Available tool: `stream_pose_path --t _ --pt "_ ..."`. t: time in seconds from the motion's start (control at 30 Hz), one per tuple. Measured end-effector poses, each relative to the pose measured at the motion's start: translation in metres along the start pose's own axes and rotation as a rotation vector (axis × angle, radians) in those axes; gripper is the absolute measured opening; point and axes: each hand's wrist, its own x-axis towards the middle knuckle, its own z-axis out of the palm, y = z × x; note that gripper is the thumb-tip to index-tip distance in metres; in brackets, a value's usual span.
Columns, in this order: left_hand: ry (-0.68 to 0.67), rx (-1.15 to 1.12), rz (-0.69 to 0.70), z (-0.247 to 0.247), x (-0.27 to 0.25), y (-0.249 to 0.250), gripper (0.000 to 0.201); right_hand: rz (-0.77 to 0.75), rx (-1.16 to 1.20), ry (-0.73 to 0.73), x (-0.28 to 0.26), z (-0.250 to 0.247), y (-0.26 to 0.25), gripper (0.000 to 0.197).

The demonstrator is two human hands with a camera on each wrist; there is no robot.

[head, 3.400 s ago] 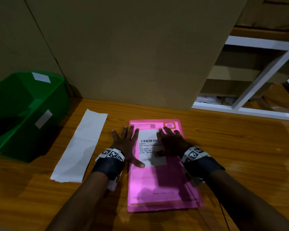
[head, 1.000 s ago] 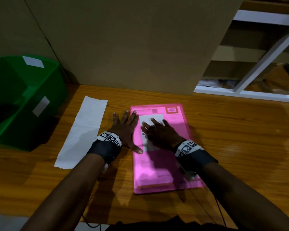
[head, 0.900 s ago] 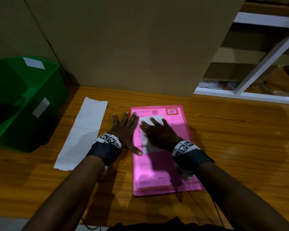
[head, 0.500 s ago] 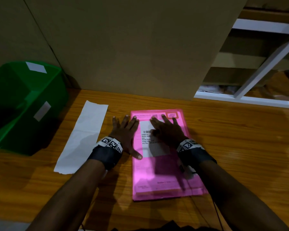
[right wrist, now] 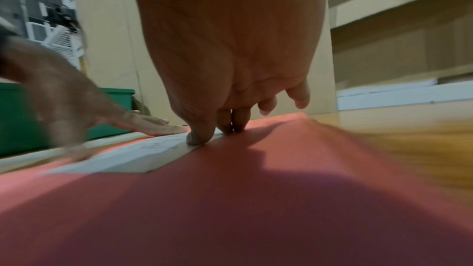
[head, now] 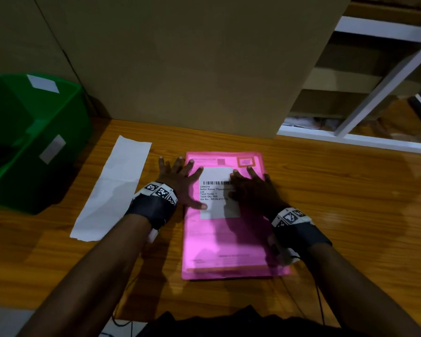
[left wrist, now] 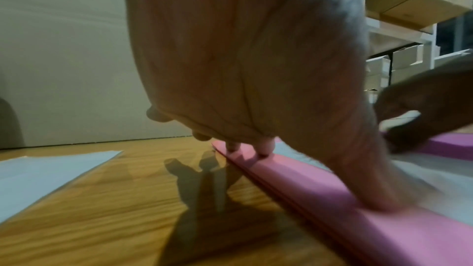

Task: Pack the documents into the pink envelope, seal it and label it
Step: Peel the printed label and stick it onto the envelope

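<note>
Pink envelope (head: 231, 239) lies flat on the worktop (head: 350, 215). We spread both hands' fingers (head: 250, 170) flat, gripping nothing. We should rub the label (head: 216, 190) outward, firmly.

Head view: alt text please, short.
Both hands, left hand and right hand, press flat on a white label on a pink envelope on a wooden table; paper strip and green bin lie left.

Pink envelope (head: 231, 242) flat on wood table (head: 350, 215), lengthwise away from the person, white barcode label (head: 215, 190) on its far half.
</note>
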Motion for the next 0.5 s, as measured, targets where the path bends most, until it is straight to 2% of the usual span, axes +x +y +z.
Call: stream_pose_path --t 0.1,0.2,0.37,0.5 --pt "-0.021 -0.011 -0.032 0.000 0.002 0.006 0.105 0.022 -0.023 -0.019 -0.012 0.005 -0.004 0.067" --pt "0.013 0.001 -0.019 0.004 0.001 0.010 0.102 0.073 0.004 -0.049 -0.022 0.012 -0.011 0.075" --pt "0.028 -0.013 0.023 0.010 0.001 0.007 0.122 0.135 0.061 -0.058 -0.030 0.022 -0.026 0.095" --pt "0.025 -0.034 0.055 0.011 -0.004 0.004 0.137 0.109 0.061 -0.057 -0.033 0.016 -0.028 0.108"
